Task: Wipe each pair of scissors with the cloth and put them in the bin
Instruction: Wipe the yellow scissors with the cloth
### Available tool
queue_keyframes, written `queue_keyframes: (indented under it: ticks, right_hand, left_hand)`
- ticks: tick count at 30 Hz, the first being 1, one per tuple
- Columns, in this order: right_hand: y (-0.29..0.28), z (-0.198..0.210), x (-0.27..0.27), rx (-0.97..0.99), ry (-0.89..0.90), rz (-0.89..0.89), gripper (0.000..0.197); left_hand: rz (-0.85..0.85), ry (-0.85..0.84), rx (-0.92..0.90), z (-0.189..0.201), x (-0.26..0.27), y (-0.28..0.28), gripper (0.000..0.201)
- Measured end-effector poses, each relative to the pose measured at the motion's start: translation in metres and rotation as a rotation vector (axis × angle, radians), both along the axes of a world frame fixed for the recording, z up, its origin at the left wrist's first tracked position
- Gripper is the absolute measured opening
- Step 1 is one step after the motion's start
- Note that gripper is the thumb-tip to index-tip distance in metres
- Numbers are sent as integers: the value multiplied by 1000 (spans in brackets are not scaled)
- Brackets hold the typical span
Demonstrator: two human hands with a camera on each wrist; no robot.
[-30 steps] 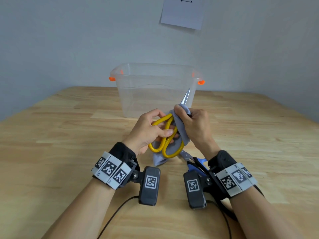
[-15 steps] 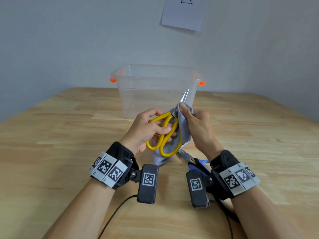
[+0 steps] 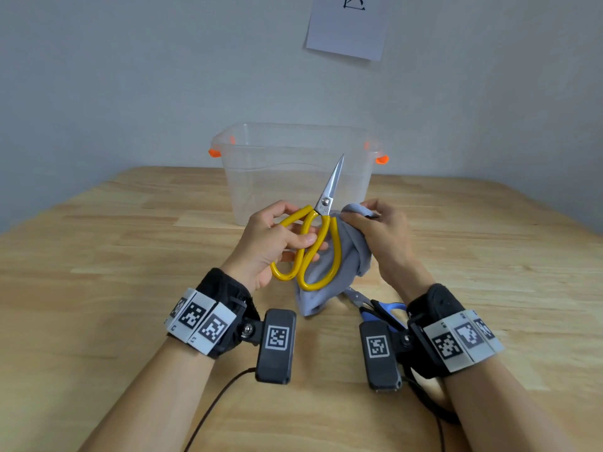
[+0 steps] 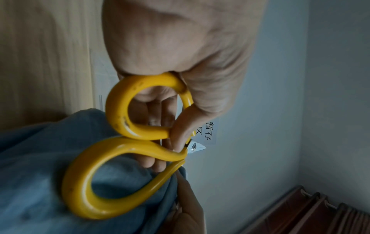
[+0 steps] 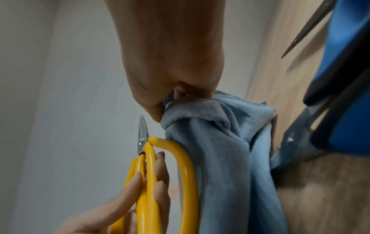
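- Left hand (image 3: 274,243): grip closed on the yellow-handled scissors (image 3: 313,246), thumb over the front of the handle loops, fingers behind; same pinch visible in the left wrist view (image 4: 180,63), thumb tip just short of the pivot screw.
- Yellow-handled scissors: held above the surface, blades shut and bare, tip pointing up and away, in front of the bin's near wall in the head view; loops toward the person.
- Right hand (image 3: 381,236): grip closed on a bunched fold of the grey-blue cloth (image 3: 339,272), just right of the scissor pivot; in the right wrist view (image 5: 172,63), fabric gathered between thumb and curled fingers.
- Grey-blue cloth: hanging from the right hand, draped behind and against the right-hand yellow loop (image 5: 188,174); lower end down near the surface, contact there unclear.
- Clear plastic bin (image 3: 293,177): upright on the wooden surface (image 3: 98,288) beyond the hands, orange clips at both ends of the rim; nothing discernible inside.
- Blue-handled scissors (image 3: 375,308): lying on the surface under the right wrist, partly hidden by the wrist camera.
- White paper sheet (image 3: 347,24): on the wall above the bin, dark drawn mark at its top edge.
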State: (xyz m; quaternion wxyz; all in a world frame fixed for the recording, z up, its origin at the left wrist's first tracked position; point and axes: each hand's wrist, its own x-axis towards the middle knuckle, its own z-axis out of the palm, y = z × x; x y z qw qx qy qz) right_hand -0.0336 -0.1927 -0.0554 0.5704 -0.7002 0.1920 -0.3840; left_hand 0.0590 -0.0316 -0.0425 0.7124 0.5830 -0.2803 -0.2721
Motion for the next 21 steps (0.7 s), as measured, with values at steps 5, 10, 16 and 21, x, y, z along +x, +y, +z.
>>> queue_keyframes:
  ticks: [5,10,16,21]
  right_hand:
    - [5,5,-4,6,-20,60,9]
    - [9,6,-4,-23,29,109,17]
    - [8,7,-5,79,16,306,37]
    - [6,3,-1,82,-26,190,17]
  left_hand:
    - [12,11,11,-1,0,-1,32]
    - [3,7,31,-3,1,-1,33]
    - [5,6,38,-4,2,-1,31]
    - [-1,-19,61,-4,2,-1,31]
